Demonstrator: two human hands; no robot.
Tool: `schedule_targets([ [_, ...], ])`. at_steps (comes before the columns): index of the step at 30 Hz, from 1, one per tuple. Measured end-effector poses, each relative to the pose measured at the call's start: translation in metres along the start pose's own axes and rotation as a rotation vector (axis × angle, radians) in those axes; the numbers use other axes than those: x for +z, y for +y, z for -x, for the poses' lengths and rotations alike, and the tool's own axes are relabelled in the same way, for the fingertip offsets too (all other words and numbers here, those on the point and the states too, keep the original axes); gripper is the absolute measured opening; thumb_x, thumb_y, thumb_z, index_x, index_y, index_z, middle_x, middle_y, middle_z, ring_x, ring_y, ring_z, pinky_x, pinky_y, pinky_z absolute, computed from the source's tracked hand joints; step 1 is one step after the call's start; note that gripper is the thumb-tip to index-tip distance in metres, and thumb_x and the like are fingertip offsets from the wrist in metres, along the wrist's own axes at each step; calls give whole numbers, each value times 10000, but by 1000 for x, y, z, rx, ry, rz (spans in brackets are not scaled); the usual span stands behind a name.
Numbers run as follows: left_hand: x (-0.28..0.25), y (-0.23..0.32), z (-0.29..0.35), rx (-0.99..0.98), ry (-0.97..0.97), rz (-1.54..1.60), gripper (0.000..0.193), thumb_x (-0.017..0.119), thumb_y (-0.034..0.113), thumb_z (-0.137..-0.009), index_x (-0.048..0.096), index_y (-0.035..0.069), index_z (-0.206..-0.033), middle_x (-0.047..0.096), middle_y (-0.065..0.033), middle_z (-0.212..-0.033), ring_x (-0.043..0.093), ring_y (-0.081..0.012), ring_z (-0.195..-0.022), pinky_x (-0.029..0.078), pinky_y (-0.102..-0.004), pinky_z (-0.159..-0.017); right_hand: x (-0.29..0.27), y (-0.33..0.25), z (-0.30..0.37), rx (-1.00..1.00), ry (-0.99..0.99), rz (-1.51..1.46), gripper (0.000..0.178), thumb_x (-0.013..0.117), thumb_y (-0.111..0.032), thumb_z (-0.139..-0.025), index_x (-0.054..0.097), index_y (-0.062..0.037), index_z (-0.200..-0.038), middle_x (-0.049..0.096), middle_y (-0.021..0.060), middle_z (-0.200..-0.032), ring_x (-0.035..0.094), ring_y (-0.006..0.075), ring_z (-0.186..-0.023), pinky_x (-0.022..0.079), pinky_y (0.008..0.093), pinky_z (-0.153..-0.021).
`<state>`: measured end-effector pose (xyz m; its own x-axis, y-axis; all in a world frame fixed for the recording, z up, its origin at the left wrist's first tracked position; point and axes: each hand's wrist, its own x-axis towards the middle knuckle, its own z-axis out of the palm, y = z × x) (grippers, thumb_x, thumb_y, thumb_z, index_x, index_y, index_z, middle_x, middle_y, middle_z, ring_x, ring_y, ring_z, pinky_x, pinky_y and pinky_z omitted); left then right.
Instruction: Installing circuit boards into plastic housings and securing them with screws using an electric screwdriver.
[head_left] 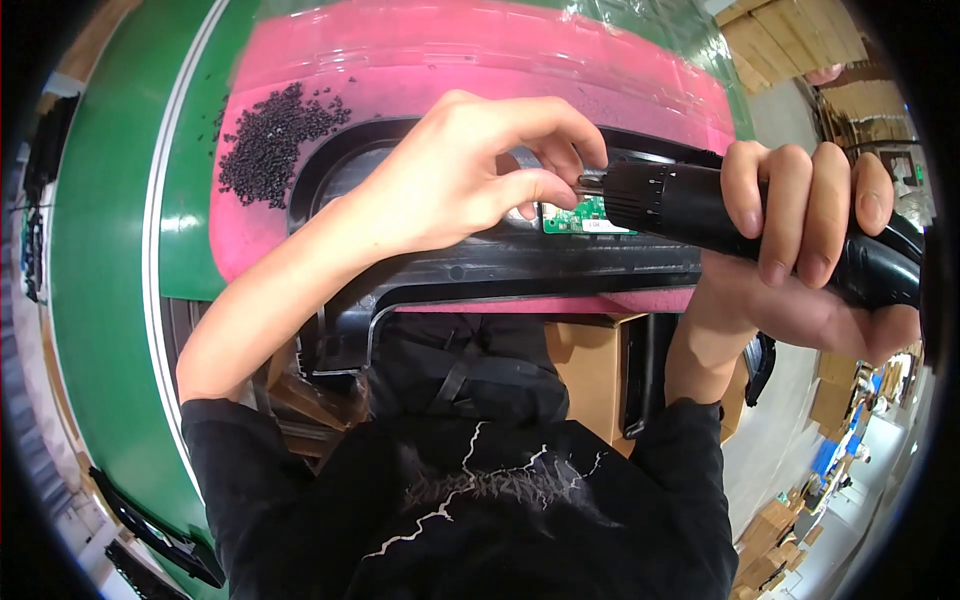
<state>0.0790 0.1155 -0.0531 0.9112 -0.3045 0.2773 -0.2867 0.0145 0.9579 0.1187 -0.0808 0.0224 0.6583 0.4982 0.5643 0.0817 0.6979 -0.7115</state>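
Note:
In my right hand [800, 215] is a black electric screwdriver [670, 195], its body lying level and its bit [590, 185] pointing left. My left hand [480, 170] reaches across, thumb and forefinger curled closely about the bit's tip. Whatever is pinched there is too small to make out. Beneath the tool, a green circuit board [560, 222] sits in a long black plastic housing [450, 268] with a rounded left end. The screwdriver hides part of the board.
The housing rests on a pink mat [245, 235] over a green surface [110, 250]. A heap of small black pieces, seemingly screws, [270, 145] lies at the far left. Clear plastic [480, 60] spans the back. A cardboard box [590, 370] stands below the near edge.

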Motion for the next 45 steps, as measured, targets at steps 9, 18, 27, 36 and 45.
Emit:
schedule_targets([
  [9, 3, -3, -5, 117, -78, -350, 90, 604, -22, -810, 641, -23, -892, 682, -93, -773, 672, -157, -696, 530, -267, -628, -4, 2, 11, -12, -124, 129, 597, 686, -612, -703, 496, -131, -1001, 510, -53, -657, 474, 62, -522, 388, 240, -578],
  [18, 4, -7, -2, 95, 124, -478, 119, 543, 102, -910, 529, -7, -865, 531, -104, -681, 506, -195, -568, 435, -310, -567, -5, 20, 29, 123, -31, 294, 617, 609, -666, -740, 463, -105, -952, 480, -28, -622, 419, 84, -473, 364, 259, -514],
  [27, -4, -5, 3, -29, -62, -570, 194, 618, 164, -856, 563, -20, -829, 589, -168, -710, 602, -283, -648, 459, -350, -597, 5, 27, 27, 209, 62, 331, 610, 600, -662, -748, 450, -97, -922, 467, -25, -608, 413, 84, -470, 353, 254, -501],
  [36, -7, -6, 4, 5, -76, -615, 191, 646, 157, -820, 570, -17, -841, 618, -165, -731, 625, -339, -734, 484, -377, -643, 12, 33, 21, 213, 4, 345, 601, 679, -625, -724, 435, -97, -879, 449, -34, -595, 396, 72, -438, 338, 228, -465],
  [45, -5, -7, 6, 22, -103, -604, 180, 618, 162, -836, 576, -12, -846, 622, -159, -754, 615, -342, -743, 474, -401, -638, 21, 33, 24, 301, 160, 510, 704, 642, -705, -694, 457, -81, -962, 462, -45, -604, 419, 64, -464, 339, 230, -479],
])
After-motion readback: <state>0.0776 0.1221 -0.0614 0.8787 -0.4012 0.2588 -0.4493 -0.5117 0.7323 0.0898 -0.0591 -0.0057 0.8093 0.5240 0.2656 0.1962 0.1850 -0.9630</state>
